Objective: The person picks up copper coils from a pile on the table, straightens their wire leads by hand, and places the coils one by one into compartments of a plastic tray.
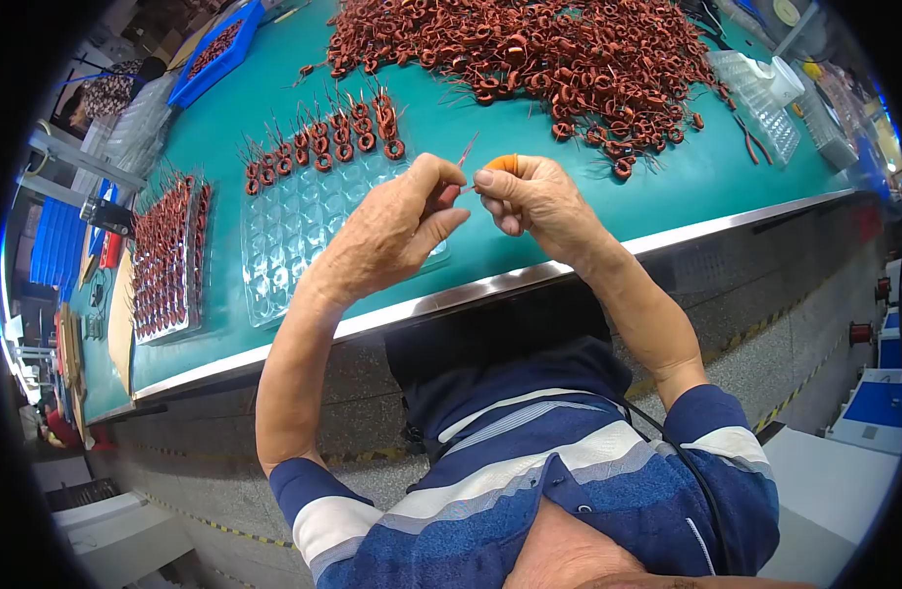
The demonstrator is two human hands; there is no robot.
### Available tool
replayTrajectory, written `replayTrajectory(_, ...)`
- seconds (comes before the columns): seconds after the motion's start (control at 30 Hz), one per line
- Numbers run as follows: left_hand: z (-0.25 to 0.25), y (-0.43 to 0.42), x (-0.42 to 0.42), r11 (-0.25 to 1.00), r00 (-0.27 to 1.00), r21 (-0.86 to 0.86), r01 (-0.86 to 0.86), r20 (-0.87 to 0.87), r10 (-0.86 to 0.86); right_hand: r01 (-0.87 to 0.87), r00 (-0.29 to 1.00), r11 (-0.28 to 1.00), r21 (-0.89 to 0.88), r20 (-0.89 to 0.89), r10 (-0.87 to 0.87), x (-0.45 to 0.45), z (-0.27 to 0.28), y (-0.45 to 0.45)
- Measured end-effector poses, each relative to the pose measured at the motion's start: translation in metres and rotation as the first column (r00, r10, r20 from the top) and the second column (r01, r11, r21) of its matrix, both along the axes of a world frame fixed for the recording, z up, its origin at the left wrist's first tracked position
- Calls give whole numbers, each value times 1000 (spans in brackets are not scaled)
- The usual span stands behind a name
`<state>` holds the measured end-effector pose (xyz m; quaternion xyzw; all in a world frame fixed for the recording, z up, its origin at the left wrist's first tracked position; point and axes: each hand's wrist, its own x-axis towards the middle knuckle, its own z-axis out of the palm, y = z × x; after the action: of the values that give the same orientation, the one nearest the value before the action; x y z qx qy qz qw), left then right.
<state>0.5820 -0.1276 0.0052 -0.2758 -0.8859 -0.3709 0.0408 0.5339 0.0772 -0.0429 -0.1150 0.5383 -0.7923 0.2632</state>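
Over the front of the green table, my two hands come close together. My left hand point(387, 226) is closed around a small reddish-brown wire-wound ring coil point(449, 196), mostly hidden by the fingers. A thin lead sticks up from it. My right hand point(541, 199), with an orange finger cover point(501, 163), pinches at the coil's lead; the fingertips hide the exact grip. Below and left of my left hand lies a clear plastic tray point(294, 236) with round pockets. Several coils point(322, 160) stand in its back rows, leads upward.
A large heap of coils point(569, 69) covers the back of the green table point(765, 167). Filled trays point(166, 265) are stacked at the left. Pliers point(753, 142) and clear trays point(760, 98) lie at the right. A blue bin point(215, 54) sits at the back left.
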Motion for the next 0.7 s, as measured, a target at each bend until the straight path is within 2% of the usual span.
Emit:
replayTrajectory(0.1, 9, -3, 5, 997, 988, 16, 81, 134, -82, -57, 998, 998, 3, 10, 57, 2, 3, 1)
replayTrajectory(0.2, 14, -8, 7, 995, 983, -40, 96, 161, -88, -55, 999, 998, 35, 3, 55, 5, 6, -1)
replayTrajectory(0.3, 13, -4, 11, 987, 994, -127, 103, 36, -99, -72, 997, 996, 44, -5, 72, 4, 6, -1)
replayTrajectory(0.4, 4, 0, 16, 955, 978, -292, 49, -182, -106, -39, 995, 990, 134, -91, 51, 2, 6, 0)
replayTrajectory(0.5, -5, 2, 16, 946, 916, -322, -38, -389, -95, 23, 985, 978, 208, -175, 14, 5, 11, -2)
replayTrajectory(0.6, -9, 2, 17, 939, 902, -332, -92, -426, -62, 92, 974, 978, 185, -221, -50, 7, 8, -6)
replayTrajectory(0.7, -10, 5, 18, 981, 924, -179, -79, -382, 5, 227, 928, 949, 217, -345, -143, 19, 16, -9)
